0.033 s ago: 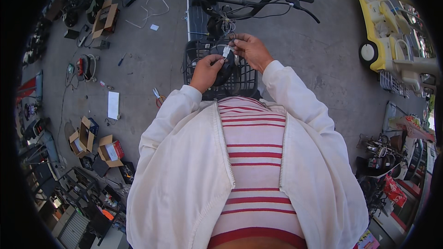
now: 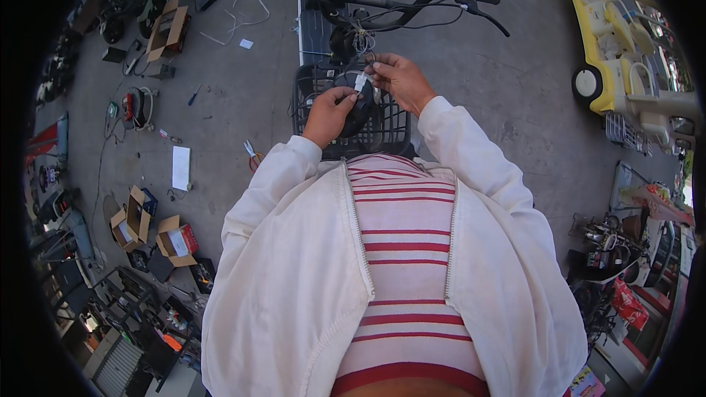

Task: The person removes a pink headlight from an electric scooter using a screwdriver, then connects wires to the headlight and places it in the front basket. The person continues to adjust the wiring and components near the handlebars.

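Over the black basket of a bike or scooter, both hands are raised close together. My left hand pinches the lower end of a small white plug connector between thumb and fingers. At the connector's upper end, my right hand is closed, its thumb and fingertips on the thin wires there. How exactly those fingertips grip is too small to make out. A tangle of thin wires hangs just beyond, below the handlebar. Behind my hands sits a dark rounded part, partly hidden.
Pliers with orange handles lie on the grey floor left of the basket. Farther left are a white sheet, a screwdriver and opened cardboard boxes. A yellow vehicle stands at the far right.
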A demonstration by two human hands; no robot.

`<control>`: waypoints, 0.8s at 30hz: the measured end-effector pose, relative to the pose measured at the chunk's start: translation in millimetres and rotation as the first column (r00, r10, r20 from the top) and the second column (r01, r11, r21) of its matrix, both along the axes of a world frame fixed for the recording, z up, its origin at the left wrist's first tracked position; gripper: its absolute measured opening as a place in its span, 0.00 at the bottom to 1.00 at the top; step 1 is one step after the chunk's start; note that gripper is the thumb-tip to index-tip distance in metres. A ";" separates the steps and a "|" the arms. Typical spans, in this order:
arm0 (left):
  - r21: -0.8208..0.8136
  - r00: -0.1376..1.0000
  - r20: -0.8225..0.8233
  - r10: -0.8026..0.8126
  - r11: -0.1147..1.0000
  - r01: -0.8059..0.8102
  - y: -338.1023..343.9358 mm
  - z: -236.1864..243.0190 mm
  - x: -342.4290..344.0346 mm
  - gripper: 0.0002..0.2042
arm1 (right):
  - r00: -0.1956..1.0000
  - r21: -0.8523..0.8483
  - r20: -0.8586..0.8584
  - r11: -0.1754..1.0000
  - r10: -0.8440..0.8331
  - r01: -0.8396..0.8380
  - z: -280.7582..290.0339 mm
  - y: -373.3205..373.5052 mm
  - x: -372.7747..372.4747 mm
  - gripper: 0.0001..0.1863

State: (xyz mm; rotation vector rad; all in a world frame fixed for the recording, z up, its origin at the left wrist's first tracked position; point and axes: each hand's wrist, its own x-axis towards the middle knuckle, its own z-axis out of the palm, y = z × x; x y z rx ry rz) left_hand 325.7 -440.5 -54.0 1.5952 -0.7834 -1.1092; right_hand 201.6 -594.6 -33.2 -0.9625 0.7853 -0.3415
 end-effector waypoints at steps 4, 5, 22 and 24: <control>-0.002 1.000 0.004 0.007 1.000 -0.007 1.6 -2.2 0.3 0.11 | 0.999 0.036 0.006 0.999 -0.031 0.031 0.3 1.4 -2.3 0.13; -0.001 1.000 -0.003 0.010 1.000 -0.010 1.6 -2.4 0.1 0.11 | 0.999 0.049 0.006 0.998 -0.048 0.048 0.7 1.8 -3.2 0.13; 0.021 0.999 -0.020 0.034 0.999 -0.034 2.8 7.5 -7.0 0.10 | 0.994 0.078 0.047 0.992 -0.100 0.096 -5.1 5.6 -12.9 0.17; 0.021 0.999 -0.022 0.035 0.999 -0.034 2.7 7.9 -7.4 0.10 | 0.992 0.068 0.053 0.992 -0.111 0.107 -4.5 5.7 -13.1 0.16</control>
